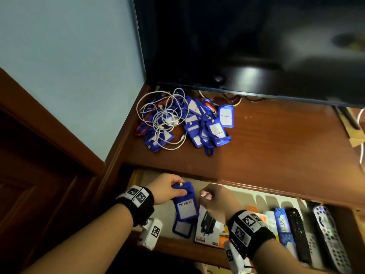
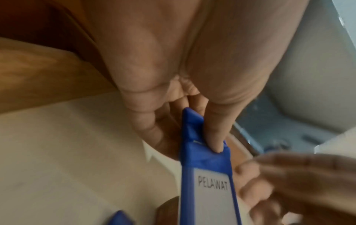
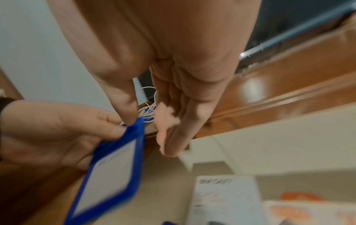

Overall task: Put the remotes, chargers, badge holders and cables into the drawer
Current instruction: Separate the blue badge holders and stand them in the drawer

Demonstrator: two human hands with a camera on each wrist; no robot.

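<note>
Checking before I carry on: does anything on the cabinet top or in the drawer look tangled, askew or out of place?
Yes: on the cabinet top, white cables lie tangled over a heap of blue badge holders. In the drawer, remotes and boxes lie side by side. The left hand pinches one badge holder above it.

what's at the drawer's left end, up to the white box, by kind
badge holders: 2, one pinched by the left hand, one lying flat
white box: 1
total: 3
</note>
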